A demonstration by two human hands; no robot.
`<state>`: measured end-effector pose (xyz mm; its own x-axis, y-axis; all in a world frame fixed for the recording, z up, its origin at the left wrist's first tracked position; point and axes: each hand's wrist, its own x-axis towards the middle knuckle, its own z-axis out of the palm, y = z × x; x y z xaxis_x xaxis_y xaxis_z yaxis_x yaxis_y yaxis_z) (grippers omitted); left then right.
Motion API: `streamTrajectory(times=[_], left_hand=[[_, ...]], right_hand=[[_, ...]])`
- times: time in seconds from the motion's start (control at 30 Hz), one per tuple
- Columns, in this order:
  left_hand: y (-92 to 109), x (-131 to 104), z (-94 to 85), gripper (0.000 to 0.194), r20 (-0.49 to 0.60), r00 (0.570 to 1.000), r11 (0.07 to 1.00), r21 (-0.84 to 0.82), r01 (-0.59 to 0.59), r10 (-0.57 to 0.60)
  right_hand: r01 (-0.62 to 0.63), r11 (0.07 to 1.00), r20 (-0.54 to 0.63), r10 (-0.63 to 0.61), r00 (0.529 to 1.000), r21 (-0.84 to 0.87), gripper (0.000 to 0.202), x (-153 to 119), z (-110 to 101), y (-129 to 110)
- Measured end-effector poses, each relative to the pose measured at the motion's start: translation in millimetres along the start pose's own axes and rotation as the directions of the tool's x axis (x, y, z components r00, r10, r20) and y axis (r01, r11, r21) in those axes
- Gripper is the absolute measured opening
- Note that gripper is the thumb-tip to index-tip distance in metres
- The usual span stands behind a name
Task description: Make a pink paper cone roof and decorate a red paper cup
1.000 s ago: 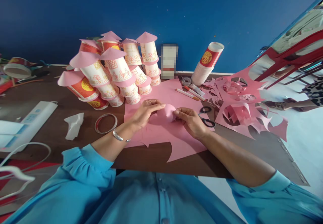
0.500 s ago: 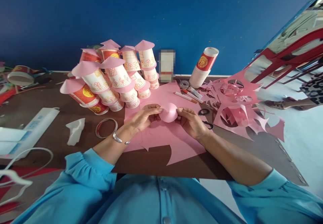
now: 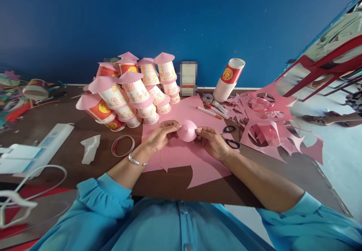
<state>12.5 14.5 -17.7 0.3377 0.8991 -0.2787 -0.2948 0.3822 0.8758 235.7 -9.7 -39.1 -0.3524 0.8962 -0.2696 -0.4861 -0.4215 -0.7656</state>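
Head view: pink cone [image 3: 187, 130] now more face-on between both hands [image 3: 161, 136].

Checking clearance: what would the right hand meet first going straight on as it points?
The pink paper cone, whose edge the right hand already pinches. Beyond it, the line seems to pass near the left hand, toward the stacked cups with pink roofs, though depth is hard to judge.

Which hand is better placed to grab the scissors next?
Right, I'd say. The right hand is close to the scissors; the left hand is beyond the pink cone, whose edge both pinch.
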Motion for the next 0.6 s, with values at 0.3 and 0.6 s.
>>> streamTrajectory(times=[0.3,0.6], left_hand=[[2.4,0.6,-1.8,0.043,0.052,0.998,0.998,0.039,-0.046,0.044],[0.3,3.2,-7.0,0.038,0.004,1.0,1.0,0.017,-0.009,0.009]], right_hand=[[0.003,0.999,-0.021,-0.004,1.0,-0.049,0.041,-2.8,0.4,-1.7],[0.028,0.995,-0.037,-0.032,0.999,-0.091,0.043,2.4,2.6,2.0]])
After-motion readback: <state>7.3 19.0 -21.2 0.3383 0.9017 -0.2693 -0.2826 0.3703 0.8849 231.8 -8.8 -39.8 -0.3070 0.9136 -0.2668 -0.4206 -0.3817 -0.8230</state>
